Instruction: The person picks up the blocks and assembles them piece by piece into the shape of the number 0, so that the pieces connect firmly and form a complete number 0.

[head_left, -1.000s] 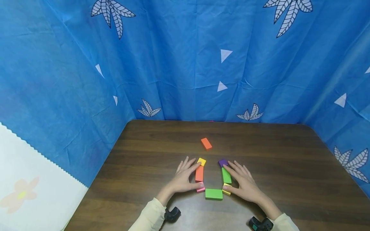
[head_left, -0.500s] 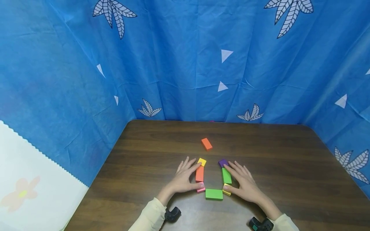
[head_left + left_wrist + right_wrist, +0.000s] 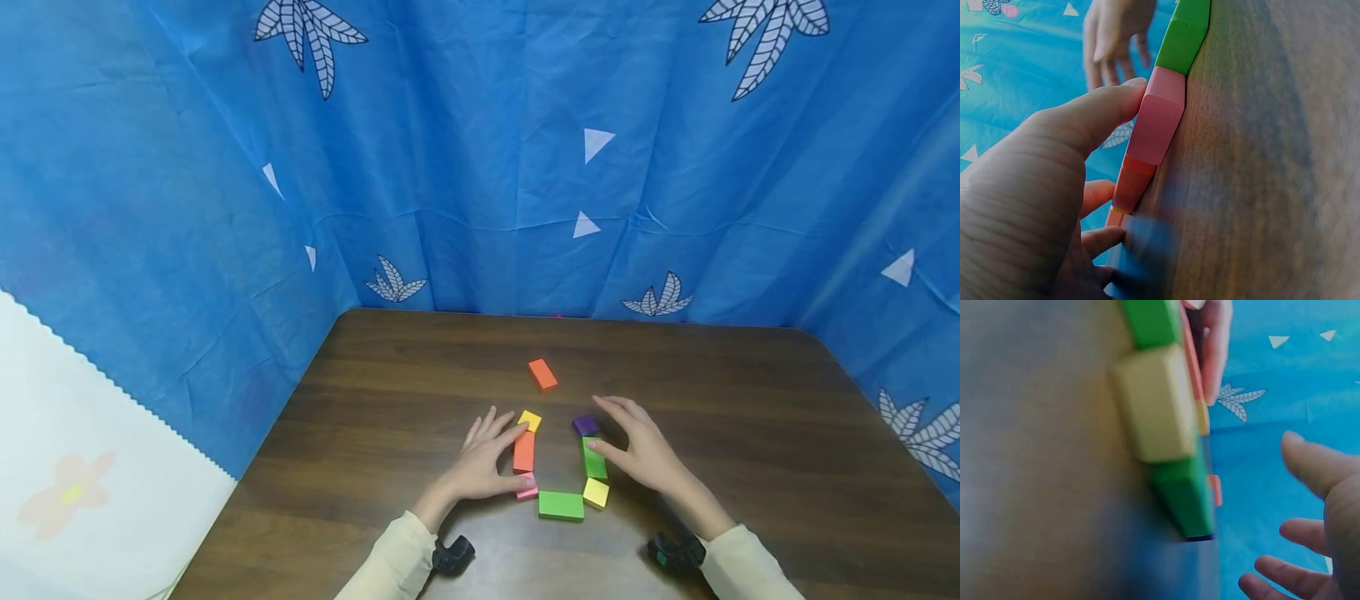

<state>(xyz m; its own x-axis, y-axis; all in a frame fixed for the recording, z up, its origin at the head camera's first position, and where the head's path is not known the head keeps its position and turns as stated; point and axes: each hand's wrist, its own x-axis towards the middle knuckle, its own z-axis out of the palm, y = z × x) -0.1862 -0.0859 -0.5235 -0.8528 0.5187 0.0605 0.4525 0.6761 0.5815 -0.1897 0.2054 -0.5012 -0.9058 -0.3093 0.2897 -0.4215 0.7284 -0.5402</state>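
Note:
Wooden blocks form a U on the table. My left hand [image 3: 480, 468] rests along its left side, fingers extended. Its thumb touches the pink block [image 3: 1159, 119], and its index fingertip is at the far yellow block [image 3: 531, 418]; an orange block [image 3: 523, 452] lies between them. A green block [image 3: 561, 506] makes the near side. Up the right side run a yellow block [image 3: 596, 493], a green block [image 3: 595, 460] and a purple block [image 3: 584, 426]. My right hand [image 3: 647, 446] hovers beside these with spread fingers, holding nothing; in the right wrist view it is apart from the blocks.
A single orange block [image 3: 543, 375] lies farther back on the brown wooden table [image 3: 390, 375]. Blue patterned cloth [image 3: 465, 167] hangs behind the table and along its sides. A white cloth with a flower print [image 3: 90, 467] is at the left. Both wrists wear black devices.
My right hand has left the right-hand blocks, moving up and away with its thumb off the near yellow block. My left hand stays in place, and the blocks look unmoved.

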